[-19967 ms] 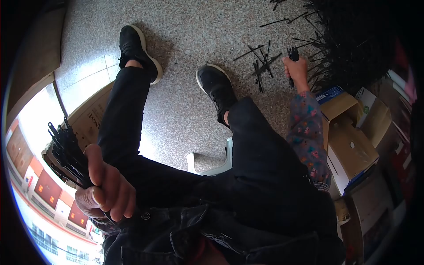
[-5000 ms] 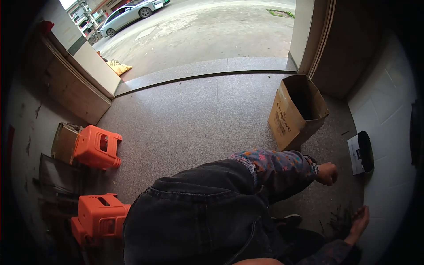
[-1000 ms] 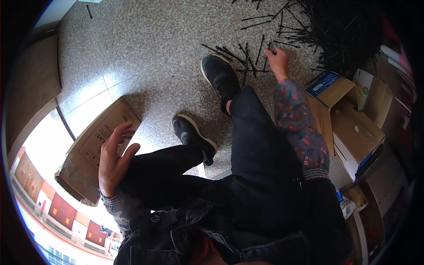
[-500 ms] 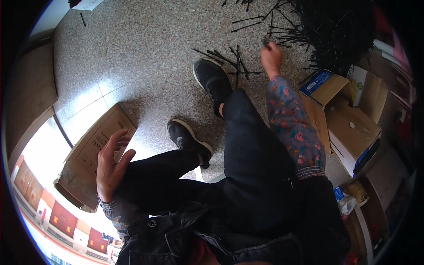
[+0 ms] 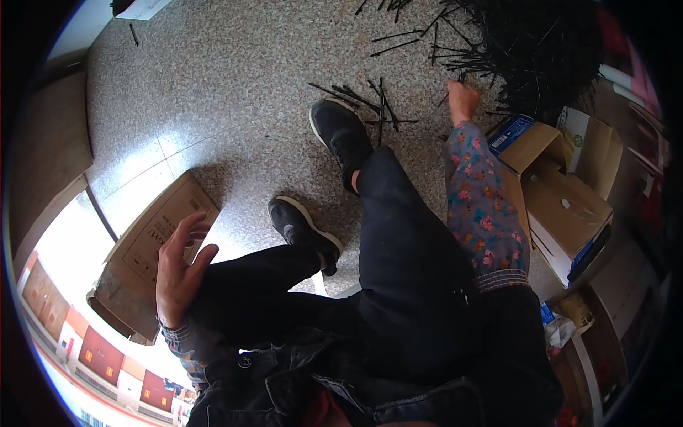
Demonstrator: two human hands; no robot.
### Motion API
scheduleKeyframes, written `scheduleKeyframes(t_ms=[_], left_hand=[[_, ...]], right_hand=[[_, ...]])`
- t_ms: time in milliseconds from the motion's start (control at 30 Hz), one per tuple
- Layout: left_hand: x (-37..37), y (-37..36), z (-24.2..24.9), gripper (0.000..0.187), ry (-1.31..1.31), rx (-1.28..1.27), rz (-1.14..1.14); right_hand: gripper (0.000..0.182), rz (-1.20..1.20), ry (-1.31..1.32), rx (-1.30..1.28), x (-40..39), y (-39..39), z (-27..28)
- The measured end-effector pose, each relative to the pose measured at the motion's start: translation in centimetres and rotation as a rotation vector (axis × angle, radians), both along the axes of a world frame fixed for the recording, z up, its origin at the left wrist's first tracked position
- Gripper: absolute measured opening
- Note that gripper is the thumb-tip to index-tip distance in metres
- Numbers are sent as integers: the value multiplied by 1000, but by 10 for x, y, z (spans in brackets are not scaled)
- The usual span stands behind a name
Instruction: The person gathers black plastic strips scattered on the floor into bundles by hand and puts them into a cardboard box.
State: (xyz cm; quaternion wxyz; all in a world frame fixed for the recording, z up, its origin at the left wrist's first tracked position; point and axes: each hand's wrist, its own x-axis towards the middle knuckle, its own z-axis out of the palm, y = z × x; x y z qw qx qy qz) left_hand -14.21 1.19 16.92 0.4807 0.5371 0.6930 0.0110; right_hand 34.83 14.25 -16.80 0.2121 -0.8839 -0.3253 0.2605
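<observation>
My right hand point(image 5: 464, 101) is low over the floor at the upper right, beside the edge of a large heap of thin black sticks point(image 5: 544, 53). Its fingers are closed, and dark thin ends show at the fingertips, seemingly of a black stick; most of what it grips is hidden. Several loose black sticks point(image 5: 384, 107) lie crossed on the floor near my shoe. My left hand point(image 5: 181, 274) hovers by my knee, fingers apart and holding nothing, in front of a closed cardboard box point(image 5: 160, 231).
An open cardboard box point(image 5: 569, 203) stands right of my right forearm, under the heap. More black sticks point(image 5: 395, 43) are scattered on the speckled floor point(image 5: 235, 64). My dark shoes point(image 5: 341, 132) rest between the two boxes. A crumpled plastic bag point(image 5: 560, 329) lies at lower right.
My right hand has moved right and slightly down, closer to the black heap and the open box. My left hand stays where it was.
</observation>
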Motion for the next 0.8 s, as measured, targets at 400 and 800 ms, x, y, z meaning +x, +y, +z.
scheduleKeyframes(t_ms=[400,800], left_hand=[[3,2,-1,43,19,-18,-2],[2,1,-3,43,27,-26,0]], right_hand=[[39,913,-565,-252,4,53,60],[29,898,-176,-244,-37,-2,43]])
